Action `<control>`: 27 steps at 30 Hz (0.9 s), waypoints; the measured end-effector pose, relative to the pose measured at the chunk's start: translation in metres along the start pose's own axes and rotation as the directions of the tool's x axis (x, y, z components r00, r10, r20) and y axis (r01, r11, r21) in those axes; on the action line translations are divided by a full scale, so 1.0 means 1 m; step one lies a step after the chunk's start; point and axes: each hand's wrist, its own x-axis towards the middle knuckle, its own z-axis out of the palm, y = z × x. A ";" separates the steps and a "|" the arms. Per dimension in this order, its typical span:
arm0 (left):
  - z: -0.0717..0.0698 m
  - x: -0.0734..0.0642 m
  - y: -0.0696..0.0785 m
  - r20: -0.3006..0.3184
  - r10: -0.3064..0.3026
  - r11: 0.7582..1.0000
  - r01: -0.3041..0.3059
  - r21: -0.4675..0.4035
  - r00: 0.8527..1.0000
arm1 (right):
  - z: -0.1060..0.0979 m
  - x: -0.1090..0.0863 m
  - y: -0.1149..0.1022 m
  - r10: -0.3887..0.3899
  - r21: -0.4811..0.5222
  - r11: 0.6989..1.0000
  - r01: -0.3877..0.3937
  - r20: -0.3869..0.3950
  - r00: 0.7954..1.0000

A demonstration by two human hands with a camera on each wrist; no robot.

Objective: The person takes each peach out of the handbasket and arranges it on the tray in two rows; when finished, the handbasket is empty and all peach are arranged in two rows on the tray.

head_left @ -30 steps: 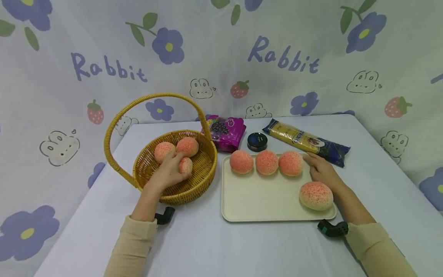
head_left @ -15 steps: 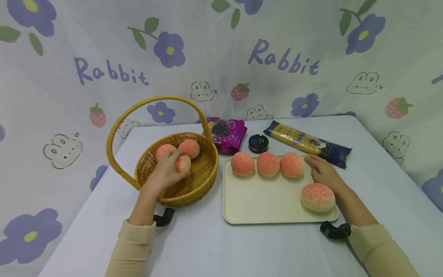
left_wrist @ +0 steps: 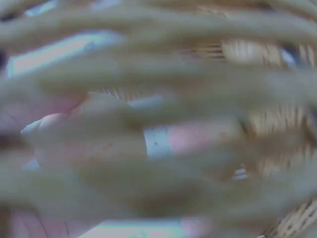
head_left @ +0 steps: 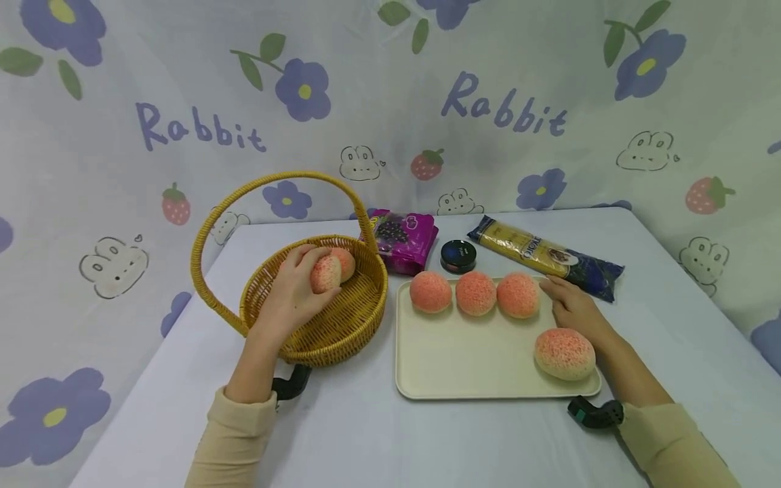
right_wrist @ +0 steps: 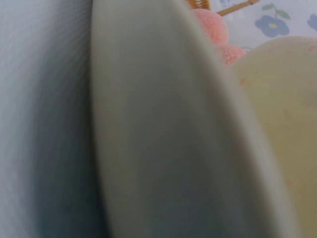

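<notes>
In the head view my left hand (head_left: 291,291) grips a round bun with a pink speckled crust (head_left: 326,274) inside the wicker basket (head_left: 335,352). Behind it another pink bun (head_left: 346,263) shows partly; the hand covers the basket's left part. My right hand (head_left: 576,313) holds the right rim of the cream tray (head_left: 470,366), near its far corner. Along the tray's back stand three buns (head_left: 476,293), and a larger bun (head_left: 565,354) lies by its front right corner. Blurred basket weave (left_wrist: 198,84) fills the left wrist view. The tray wall (right_wrist: 163,129) covers most of the right wrist view.
The basket's tall arched handle (head_left: 207,230) rises over its left and back. Behind the tray lie a purple grape-print packet (head_left: 403,240), a round black tin (head_left: 458,255) and a long blue-and-gold packet (head_left: 543,256). A patterned cloth backdrop (head_left: 390,102) hangs behind the table.
My left hand has lifted the bun slightly and turned it more upright, now hiding the left bun in the basket. The right hand stays at the tray. The head view has shifted slightly.
</notes>
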 end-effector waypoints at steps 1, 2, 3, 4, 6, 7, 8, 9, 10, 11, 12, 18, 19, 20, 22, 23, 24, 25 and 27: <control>-0.001 0.000 0.002 -0.005 0.009 1.000 -0.009 0.002 1.000 | 0.000 0.000 0.000 0.001 -0.002 1.000 -0.001 0.000 1.000; -0.001 -0.001 0.005 -0.010 0.017 1.000 -0.017 0.009 1.000 | 0.000 0.000 0.000 -0.001 -0.003 1.000 0.001 0.000 1.000; -0.002 -0.001 0.008 -0.013 0.022 1.000 -0.022 0.011 1.000 | 0.000 0.000 -0.001 0.001 -0.004 1.000 -0.001 0.001 1.000; -0.002 -0.001 0.010 -0.015 0.028 1.000 -0.027 0.014 1.000 | 0.000 0.000 -0.001 0.003 -0.006 1.000 -0.003 0.002 1.000; -0.002 0.000 0.015 -0.021 0.036 0.999 -0.036 0.021 0.999 | 0.000 0.001 -0.001 0.004 -0.006 1.000 -0.004 0.001 1.000; -0.002 0.000 0.017 -0.024 0.041 0.999 -0.040 0.020 0.999 | 0.000 0.000 -0.001 0.006 -0.005 1.000 -0.006 0.000 1.000; -0.002 0.001 0.018 -0.029 0.046 0.999 -0.045 0.019 0.999 | 0.000 0.000 -0.001 0.009 -0.002 1.000 -0.009 0.000 1.000; -0.001 0.002 0.020 -0.033 0.051 0.999 -0.051 0.017 0.998 | 0.000 0.000 -0.001 0.012 -0.001 1.000 -0.012 -0.001 1.000; -0.001 0.003 0.022 -0.038 0.058 0.998 -0.057 0.017 0.998 | 0.000 0.000 -0.001 0.012 -0.001 1.000 -0.012 -0.002 1.000; 0.000 0.004 0.023 -0.042 0.065 0.998 -0.064 0.017 0.997 | 0.000 0.000 0.000 0.013 0.000 1.000 -0.013 -0.002 1.000; 0.001 0.005 0.025 -0.046 0.072 0.997 -0.072 0.014 0.996 | 0.000 0.000 0.000 0.010 -0.003 1.000 -0.010 -0.003 1.000; 0.009 0.013 0.038 -0.067 0.127 0.992 -0.127 0.009 0.990 | 0.000 0.001 0.001 -0.008 -0.015 1.000 0.008 -0.005 1.000; 0.010 0.015 0.040 -0.067 0.133 0.991 -0.133 0.013 0.989 | 0.001 0.001 0.001 -0.007 -0.012 1.000 0.007 -0.005 1.000; 0.012 0.016 0.043 -0.065 0.137 0.991 -0.136 0.013 0.989 | 0.001 0.001 0.001 -0.007 -0.011 1.000 0.007 -0.006 1.000; 0.015 0.019 0.048 -0.058 0.147 0.989 -0.146 0.012 0.987 | 0.001 0.001 0.002 -0.005 -0.010 1.000 0.005 -0.012 1.000; 0.017 0.021 0.051 -0.058 0.155 0.988 -0.155 0.016 0.986 | 0.001 0.001 0.002 0.002 -0.007 1.000 -0.002 -0.011 1.000; 0.018 0.022 0.053 -0.058 0.167 0.986 -0.166 0.011 0.984 | 0.001 0.001 0.002 0.003 -0.006 1.000 -0.003 -0.011 1.000; 0.020 0.023 0.055 -0.057 0.177 0.984 -0.177 0.007 0.983 | 0.000 0.001 0.002 0.005 -0.003 1.000 -0.005 -0.009 1.000; 0.024 0.025 0.060 -0.050 0.200 0.980 -0.200 -0.009 0.979 | 0.000 0.001 0.001 0.002 -0.005 1.000 -0.002 -0.004 1.000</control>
